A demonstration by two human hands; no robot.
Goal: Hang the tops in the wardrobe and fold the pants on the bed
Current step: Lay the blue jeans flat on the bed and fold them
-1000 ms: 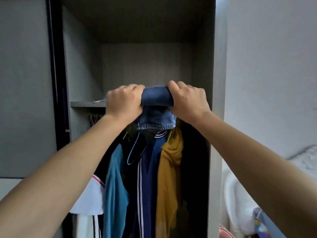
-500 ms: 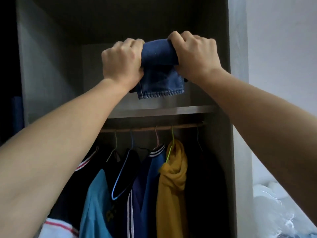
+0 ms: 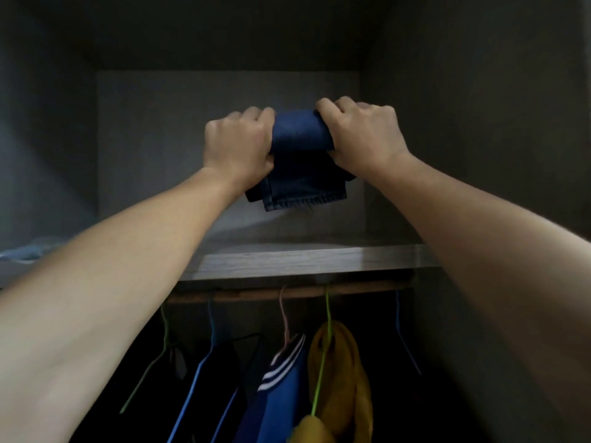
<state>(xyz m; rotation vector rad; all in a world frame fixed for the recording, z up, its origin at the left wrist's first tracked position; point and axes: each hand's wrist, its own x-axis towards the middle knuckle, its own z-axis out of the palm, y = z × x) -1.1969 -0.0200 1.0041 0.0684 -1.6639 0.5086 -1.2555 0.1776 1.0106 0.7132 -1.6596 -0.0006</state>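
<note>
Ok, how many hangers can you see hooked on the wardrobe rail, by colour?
Green hangers: 2
Blue hangers: 2
Pink hanger: 1
Total: 5
A dark wire shape between a blue hanger and the pink one is too dim to count.

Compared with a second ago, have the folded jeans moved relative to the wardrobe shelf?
Yes. The folded jeans have risen: they overlapped the shelf before and now hang clear above it.
</note>
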